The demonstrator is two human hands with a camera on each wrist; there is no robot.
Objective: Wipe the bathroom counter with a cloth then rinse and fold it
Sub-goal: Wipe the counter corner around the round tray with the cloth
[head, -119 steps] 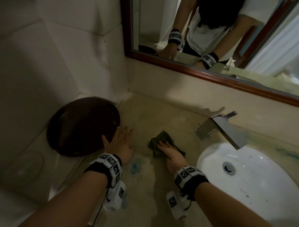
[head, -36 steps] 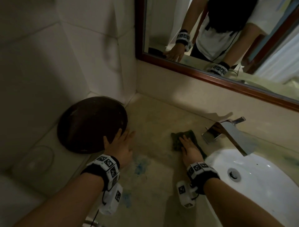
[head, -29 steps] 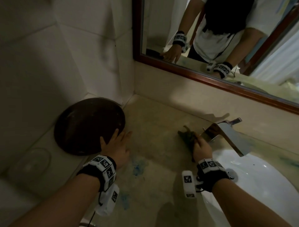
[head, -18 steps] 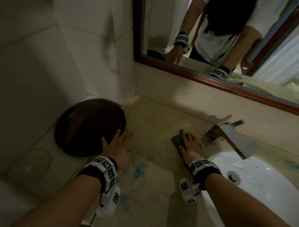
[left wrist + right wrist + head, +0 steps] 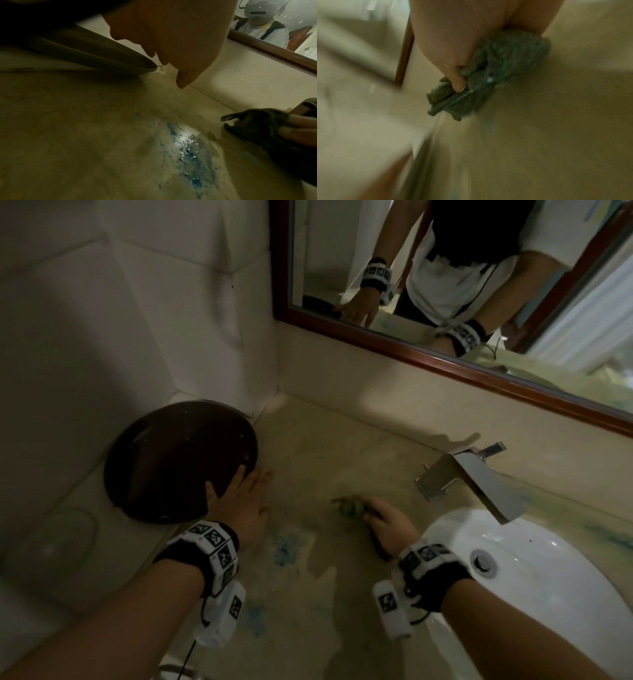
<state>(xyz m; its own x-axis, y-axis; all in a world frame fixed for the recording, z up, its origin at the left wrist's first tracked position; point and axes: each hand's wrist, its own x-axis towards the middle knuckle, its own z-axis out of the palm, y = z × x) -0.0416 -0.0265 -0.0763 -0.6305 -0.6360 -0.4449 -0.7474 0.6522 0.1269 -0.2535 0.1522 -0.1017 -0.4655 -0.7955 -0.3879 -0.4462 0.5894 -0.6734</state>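
Observation:
A dark green cloth (image 5: 348,507) lies bunched on the beige counter (image 5: 342,460), left of the faucet. My right hand (image 5: 382,520) presses down on it. The fingers (image 5: 302,126) lie over the cloth (image 5: 257,121), and in the blurred right wrist view the thumb (image 5: 457,82) digs into a fold of the cloth (image 5: 501,70). My left hand (image 5: 245,503) rests flat on the counter with straight fingers (image 5: 181,56), touching the rim of a dark round dish (image 5: 178,463). A wet blue stain (image 5: 287,544) (image 5: 187,146) lies between the two hands.
A chrome faucet (image 5: 469,474) overhangs the white basin (image 5: 534,594) at the right. The dark dish (image 5: 89,54) leans in the left corner by the tiled wall. A wood-framed mirror (image 5: 445,361) hangs above the backsplash. More blue smears (image 5: 255,616) mark the counter's front.
My right hand has slid the cloth away from the faucet base, leftward toward the blue stain; the cloth is more bunched. The left hand has stayed by the dish.

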